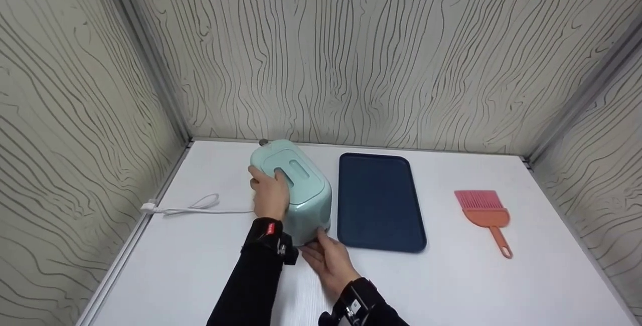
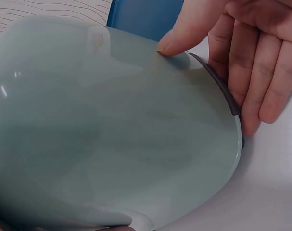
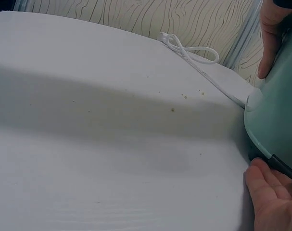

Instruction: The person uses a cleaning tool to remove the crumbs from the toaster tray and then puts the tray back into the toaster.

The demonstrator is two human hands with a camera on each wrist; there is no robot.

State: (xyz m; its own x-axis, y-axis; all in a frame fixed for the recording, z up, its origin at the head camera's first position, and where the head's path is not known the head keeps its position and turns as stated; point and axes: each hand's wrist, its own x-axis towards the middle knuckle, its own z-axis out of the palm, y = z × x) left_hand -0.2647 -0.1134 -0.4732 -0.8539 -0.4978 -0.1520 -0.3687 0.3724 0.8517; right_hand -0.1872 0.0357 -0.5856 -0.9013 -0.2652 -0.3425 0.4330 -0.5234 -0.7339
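A mint-green toaster [image 1: 307,210] with a lidded top stands at the left of the white table, its long side running away from me. My left hand [image 1: 271,193] grips it from the left, thumb on the top by the recessed slots and fingers over the edge. At the near end, my right hand [image 1: 333,261] holds the bottom edge. In the left wrist view the right thumb presses the toaster's wall [image 2: 117,125], while the other fingers [image 2: 251,72] reach under the dark strip along its base.
A white power cord [image 1: 205,210] lies looped to the left of the toaster. Right of it is a dark blue tray [image 1: 378,200], then a small hand brush [image 1: 486,215] in pink and orange. Small crumbs [image 3: 172,109] dot the table. Patterned panels [image 1: 351,55] wall the table in.
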